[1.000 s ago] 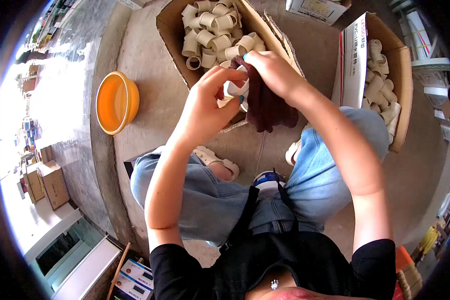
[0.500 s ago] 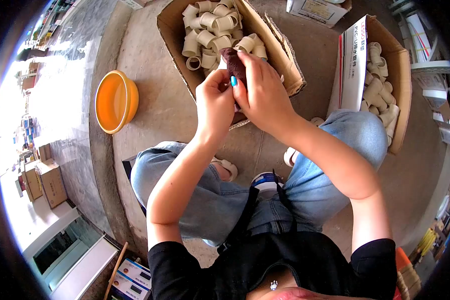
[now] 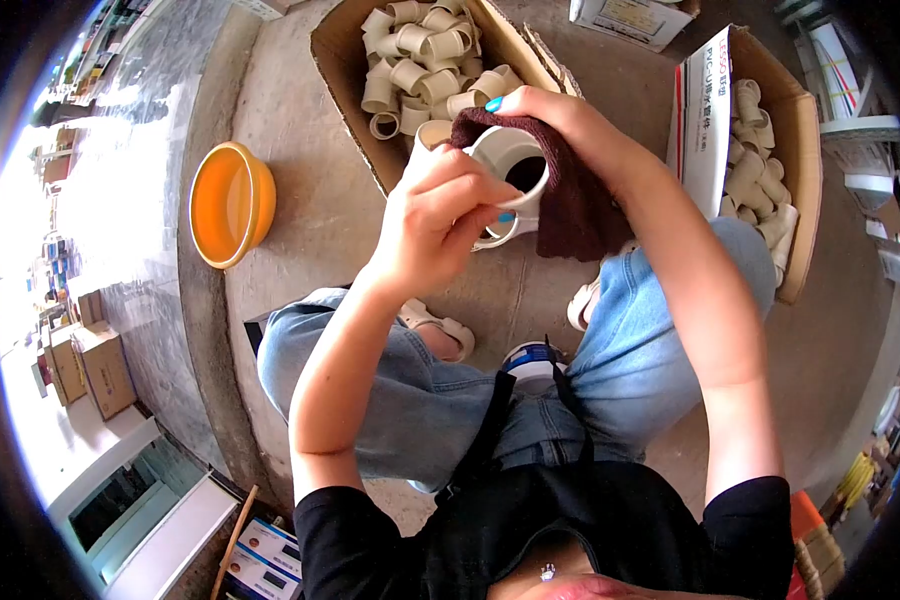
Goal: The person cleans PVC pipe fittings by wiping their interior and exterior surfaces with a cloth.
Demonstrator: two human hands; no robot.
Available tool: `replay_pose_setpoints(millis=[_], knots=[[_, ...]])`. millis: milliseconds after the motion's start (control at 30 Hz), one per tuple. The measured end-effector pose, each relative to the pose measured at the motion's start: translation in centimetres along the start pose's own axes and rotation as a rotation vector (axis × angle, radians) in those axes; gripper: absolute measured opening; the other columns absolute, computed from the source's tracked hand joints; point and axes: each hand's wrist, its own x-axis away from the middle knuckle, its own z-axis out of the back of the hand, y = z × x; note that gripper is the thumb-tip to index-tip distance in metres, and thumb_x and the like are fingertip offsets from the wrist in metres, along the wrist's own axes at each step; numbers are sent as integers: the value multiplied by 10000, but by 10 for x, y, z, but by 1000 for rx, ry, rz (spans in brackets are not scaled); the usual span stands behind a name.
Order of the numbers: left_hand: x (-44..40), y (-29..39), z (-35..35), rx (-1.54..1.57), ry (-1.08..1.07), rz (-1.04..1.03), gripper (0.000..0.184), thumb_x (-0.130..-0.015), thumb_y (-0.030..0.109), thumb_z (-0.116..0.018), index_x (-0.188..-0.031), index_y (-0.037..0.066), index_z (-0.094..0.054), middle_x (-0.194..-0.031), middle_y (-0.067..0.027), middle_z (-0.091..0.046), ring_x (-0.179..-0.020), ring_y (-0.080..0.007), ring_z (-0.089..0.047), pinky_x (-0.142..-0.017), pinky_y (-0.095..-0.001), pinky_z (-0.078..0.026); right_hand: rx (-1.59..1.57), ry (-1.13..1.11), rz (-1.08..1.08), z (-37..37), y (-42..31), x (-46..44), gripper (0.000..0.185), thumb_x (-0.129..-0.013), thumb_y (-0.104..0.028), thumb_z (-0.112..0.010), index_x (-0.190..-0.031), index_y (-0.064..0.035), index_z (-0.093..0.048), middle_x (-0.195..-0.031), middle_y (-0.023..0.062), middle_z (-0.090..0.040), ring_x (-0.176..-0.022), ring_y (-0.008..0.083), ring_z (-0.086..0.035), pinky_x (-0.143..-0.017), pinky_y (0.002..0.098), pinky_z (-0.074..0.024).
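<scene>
A white PVC pipe fitting (image 3: 493, 150) with several round openings is held up over my knees. My left hand (image 3: 438, 215) grips its rim, fingers closed around the near side. My right hand (image 3: 575, 125) holds a dark brown cloth (image 3: 578, 205) against the fitting's far and right side, and the cloth's loose end hangs down. Part of the fitting is hidden by the cloth and my left fingers. Just beyond my hands, a cardboard box (image 3: 520, 42) holds many cream pipe fittings (image 3: 407, 76).
A second carton (image 3: 698, 135) at the right holds more cream fittings (image 3: 748, 180). On the floor at the left stands an orange basin (image 3: 223, 205). Another box (image 3: 630, 22) is at the far edge. A white lidded tub (image 3: 532, 360) sits between my legs.
The fitting has turned so its openings now show towards me. My right hand has shifted up and right, and the cloth, bunched before, now spreads and hangs down.
</scene>
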Motion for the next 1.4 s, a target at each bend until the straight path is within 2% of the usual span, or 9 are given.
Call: replay_pose_setpoints(millis=[167, 233, 333, 500, 633, 833, 933, 1233, 1400], knots=[[3, -9, -6, 1, 117, 189, 225, -640, -141, -573, -821, -8, -581, -770, -65, -525, -688, -148, -519, -616, -237, -421, 577, 234, 715, -4, 19, -11, 287, -858, -253, -414, -842, 12, -521, -769, 204, -584, -728, 381, -555, -683, 427, -416], [2, -8, -13, 28, 200, 296, 209, -656, -122, -574, -832, -7, -576, -741, -60, -479, -600, -139, -469, -561, -235, -401, 687, 429, 595, -28, 12, 9, 270, -854, -246, -439, -844, 17, -500, -751, 220, -568, -700, 398, -555, -640, 452, -426], [2, -17, -23, 227, 305, 501, 175, -689, -128, -527, -826, -23, -561, -759, -36, -462, -602, -100, -450, -563, -213, -385, 936, 561, 1005, -33, 40, -3, 341, -838, -202, -476, -1041, 68, -427, -883, 262, -528, -817, 377, -546, -709, 430, -440], [-2, -13, -16, 410, 211, 399, 133, -757, -107, -509, -862, -25, -512, -852, -20, -401, -693, -72, -445, -631, -185, -377, 646, 490, 875, -29, 43, -5, 332, -836, -237, -489, -1030, 29, -443, -891, 223, -542, -825, 352, -552, -718, 407, -438], [0, -14, -3, 428, 90, 304, 340, -676, 198, -751, -794, -2, -503, -831, -24, -414, -774, -115, -420, -703, -213, -334, 49, 216, 422, -14, 35, -10, 328, -873, -312, -414, -879, -15, -553, -832, 133, -603, -752, 221, -575, -657, 320, -434], [-3, -26, 1, 420, 256, 262, 311, -662, 136, -761, -865, 27, -552, -797, 10, -480, -658, -53, -385, -565, -175, -324, -322, 42, -82, -22, 17, 6, 360, -823, -388, -475, -983, -82, -577, -839, 63, -613, -709, 153, -591, -626, 284, -479], [-8, -26, 4, 434, 370, 386, 428, -705, 120, -721, -1059, 27, -500, -973, -61, -535, -814, -98, -472, -741, -250, -429, -401, 34, 87, -31, 22, 2, 579, -763, -563, -528, -999, -35, -565, -782, 37, -577, -668, 124, -551, -591, 238, -433], [-1, -35, 2, 302, 231, 535, 596, -852, 454, -508, -1233, 10, -392, -1197, -162, -438, -1119, -269, -410, -959, -373, -304, -281, -38, 189, -27, 24, 8, 515, -699, -379, -712, -1044, -34, -547, -843, 48, -595, -739, 121, -577, -644, 252, -455], [1, -47, -1, 56, 283, 279, 632, -830, 460, -508, -1257, 16, -366, -1231, -176, -401, -1148, -286, -373, -956, -396, -305, -395, 23, 184, -29, 23, 3, 534, -729, -460, -648, -1034, -32, -550, -848, 56, -609, -706, 140, -592, -630, 257, -473]])
